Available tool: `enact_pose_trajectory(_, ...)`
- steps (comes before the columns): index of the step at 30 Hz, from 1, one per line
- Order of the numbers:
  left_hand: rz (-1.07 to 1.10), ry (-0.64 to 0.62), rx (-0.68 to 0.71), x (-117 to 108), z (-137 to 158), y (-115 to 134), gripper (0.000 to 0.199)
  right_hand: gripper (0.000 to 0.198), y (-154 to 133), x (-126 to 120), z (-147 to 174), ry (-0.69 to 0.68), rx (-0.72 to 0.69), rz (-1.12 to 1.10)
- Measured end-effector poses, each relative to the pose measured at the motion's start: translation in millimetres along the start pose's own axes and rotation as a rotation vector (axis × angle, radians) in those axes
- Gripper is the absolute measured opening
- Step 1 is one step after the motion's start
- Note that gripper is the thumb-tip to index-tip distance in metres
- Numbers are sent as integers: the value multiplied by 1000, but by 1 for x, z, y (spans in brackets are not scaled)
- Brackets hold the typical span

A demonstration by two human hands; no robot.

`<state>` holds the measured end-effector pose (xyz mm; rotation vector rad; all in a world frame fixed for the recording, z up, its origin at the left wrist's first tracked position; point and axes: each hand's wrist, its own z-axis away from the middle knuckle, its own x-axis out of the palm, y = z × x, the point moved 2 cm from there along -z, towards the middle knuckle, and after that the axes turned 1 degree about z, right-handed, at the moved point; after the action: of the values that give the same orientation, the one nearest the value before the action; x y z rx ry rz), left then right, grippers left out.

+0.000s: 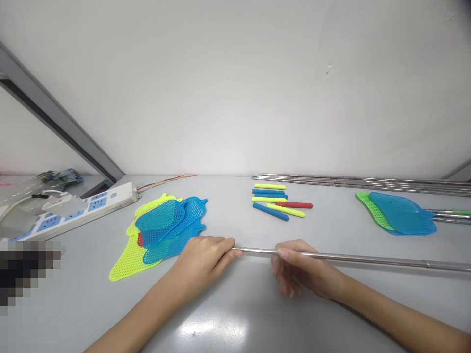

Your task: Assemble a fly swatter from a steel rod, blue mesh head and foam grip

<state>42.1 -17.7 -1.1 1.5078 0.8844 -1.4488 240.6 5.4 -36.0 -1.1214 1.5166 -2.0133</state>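
A long telescopic metal rod [371,260] runs from the middle of the worktop off the right edge. My left hand [204,260] is closed around its thin left end, with the thumb and fingers pressed together; the rod's very tip is hidden inside. Farther right along the rod, my right hand [307,269] pinches it between thumb and fingers, its other fingers curled loosely below. Beside my left hand lies a heap of mesh fly swatter heads, with blue ones [174,245] over yellow-green ones [128,260] and a bit of red showing between.
Beyond my hands lie several plastic grip sleeves in blue [270,212], yellow [290,211] and red [296,205]. More metal rods [349,181] lie along the back wall. Swatters with a blue head [401,215] and green head rest at right. A power strip [84,208] occupies the left.
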Motion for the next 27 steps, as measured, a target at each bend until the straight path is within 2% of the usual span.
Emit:
enact_pose_trajectory(10, 6, 1, 7, -2, 1, 3, 40, 33, 0, 3, 0, -26, 46, -31)
enact_pose_trajectory(27, 46, 27, 8, 0, 1, 9, 41, 35, -1, 3, 1, -34, 33, -7)
